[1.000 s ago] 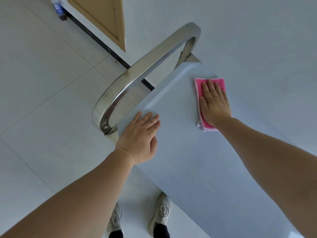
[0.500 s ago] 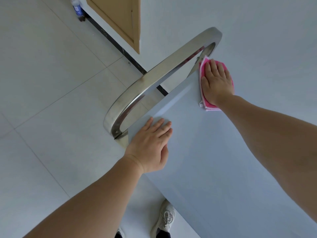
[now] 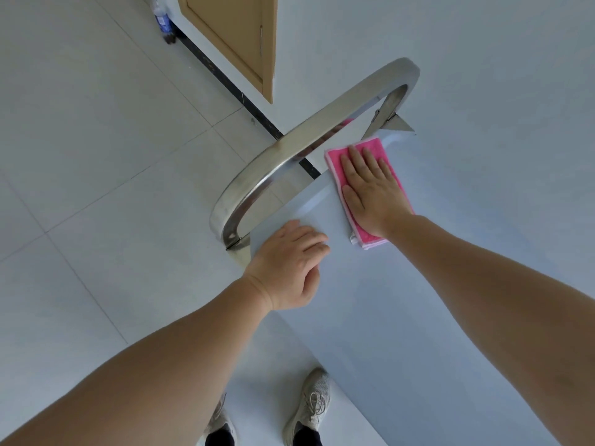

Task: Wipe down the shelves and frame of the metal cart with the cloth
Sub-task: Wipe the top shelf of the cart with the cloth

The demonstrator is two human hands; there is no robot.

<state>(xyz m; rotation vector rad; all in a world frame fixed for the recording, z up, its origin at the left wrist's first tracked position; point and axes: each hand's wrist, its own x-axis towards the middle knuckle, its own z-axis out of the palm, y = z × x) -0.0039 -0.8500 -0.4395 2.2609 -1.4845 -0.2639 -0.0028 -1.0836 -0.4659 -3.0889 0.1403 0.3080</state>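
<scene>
The right hand (image 3: 373,194) is sliding the pink cloth (image 3: 365,188) back from the far corner, fingers flat, pressing it at the top shelf's (image 3: 418,317) twelve o'clock edge. The left hand (image 3: 289,265) is bracing flat at nine o'clock, beside the steel handle (image 3: 306,140). Overlapping strokes should serve best.

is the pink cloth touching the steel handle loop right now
Apart. The head view shows the pink cloth flat on the cart top under the right hand, with floor visible between it and the handle.
</scene>
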